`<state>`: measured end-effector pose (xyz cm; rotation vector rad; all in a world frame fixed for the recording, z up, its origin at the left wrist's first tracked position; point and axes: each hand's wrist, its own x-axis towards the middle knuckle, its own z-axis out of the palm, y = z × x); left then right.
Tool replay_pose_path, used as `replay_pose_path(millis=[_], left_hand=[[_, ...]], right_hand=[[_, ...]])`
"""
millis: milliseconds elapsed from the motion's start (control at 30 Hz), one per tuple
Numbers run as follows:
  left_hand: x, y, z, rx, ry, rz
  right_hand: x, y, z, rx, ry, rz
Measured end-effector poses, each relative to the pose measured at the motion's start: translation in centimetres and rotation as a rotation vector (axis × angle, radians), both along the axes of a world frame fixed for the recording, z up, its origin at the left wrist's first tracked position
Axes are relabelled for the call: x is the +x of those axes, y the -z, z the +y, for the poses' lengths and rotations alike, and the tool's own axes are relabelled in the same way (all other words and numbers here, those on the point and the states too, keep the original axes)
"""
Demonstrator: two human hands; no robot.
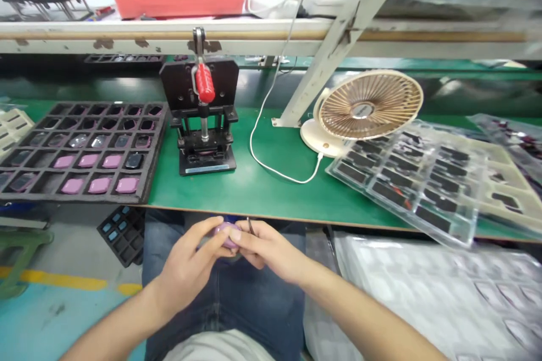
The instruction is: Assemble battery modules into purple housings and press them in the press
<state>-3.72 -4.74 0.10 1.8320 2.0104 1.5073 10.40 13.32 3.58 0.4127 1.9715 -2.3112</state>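
Left hand point(186, 262) and right hand point(273, 245) pinch the rounded purple plastic-looking casing point(224, 227); I'd brace with the left, go easy with the right.

I wear blue denim trousers point(271, 304), lighter along the thighs and darker toward the middle, with soft creases in the cloth. A pale, greyish-white cloth top point(218, 345) shows its rounded lower part at my waist, plain as far as I can see. My left hand point(190, 262) and my right hand point(266, 246) are bare, and so are my forearms point(359, 313), which taper toward the wrists.
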Motion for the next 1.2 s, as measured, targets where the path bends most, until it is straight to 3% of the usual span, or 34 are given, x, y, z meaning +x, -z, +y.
replay_pose_path(millis=[100,267,367,467,600,700,800,867,933,1000,1033,1067,1167,1200], left_hand=[[-2.9,-0.8,1.6,0.085,-0.037,0.21],[-8.0,-2.7,6.9,0.025,-0.19,0.277],[-9.4,-2.0,9.5,-0.005,-0.228,0.284],[-9.4,-0.4,10.3,-0.03,-0.258,0.285],[-8.8,0.8,10.0,-0.043,-0.276,0.276],[-8.8,0.7,9.8,-0.048,-0.281,0.266],[-8.8,0.6,9.9,-0.048,-0.283,0.244],[-8.8,0.6,9.9,-0.044,-0.282,0.22],[-8.8,0.6,9.9,-0.034,-0.278,0.19],[-8.7,0.4,9.7,-0.013,-0.275,0.154],[-8.7,0.3,9.6,0.002,-0.28,0.132],[-8.7,0.2,9.5,0.021,-0.294,0.107],[-8.6,-0.1,9.1,0.095,-0.396,0.021],[-8.6,-0.1,9.0,0.124,-0.446,-0.011]], right_hand=[[-1.8,-2.6,1.9,0.219,0.002,0.015],[-7.1,-9.3,6.8,1.193,0.566,0.717],[-10.7,-12.8,8.8,1.531,0.444,0.857],[-13.4,-14.2,9.9,1.754,0.267,0.852],[-14.8,-14.1,10.7,1.923,0.211,0.913],[-14.9,-14.3,10.8,1.959,0.218,0.959],[-15.0,-16.2,10.4,1.791,0.336,1.077],[-15.1,-18.3,10.0,1.629,0.468,1.159],[-14.7,-19.7,9.6,1.574,0.634,1.163],[-13.7,-19.0,9.1,1.614,0.763,1.118],[-13.1,-17.7,8.8,1.641,0.768,1.084],[-12.4,-15.8,8.7,1.661,0.741,1.059],[-11.2,-7.8,8.8,1.686,0.474,0.906],[-11.2,-5.3,9.0,1.679,0.357,0.746]])
